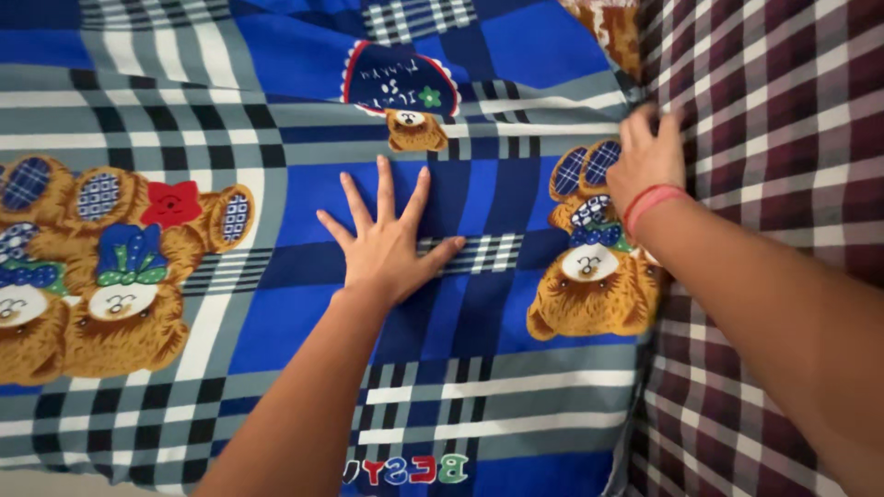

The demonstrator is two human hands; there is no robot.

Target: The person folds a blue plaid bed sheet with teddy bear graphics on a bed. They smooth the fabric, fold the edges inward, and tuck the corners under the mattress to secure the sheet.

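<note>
Left hand (385, 247) is pressing flat, fingers spread, on the blue teddy-bear sheet (516, 304); right hand (645, 166) is gripping its edge beside the maroon checked cloth (783, 138).

One head camera looks steeply down, close over the blue plaid sheet (516, 212).

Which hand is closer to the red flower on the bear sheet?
Left. The left hand lies flat mid-sheet, to the right of the red flower; the right hand is much farther right, at the sheet's edge.
</note>
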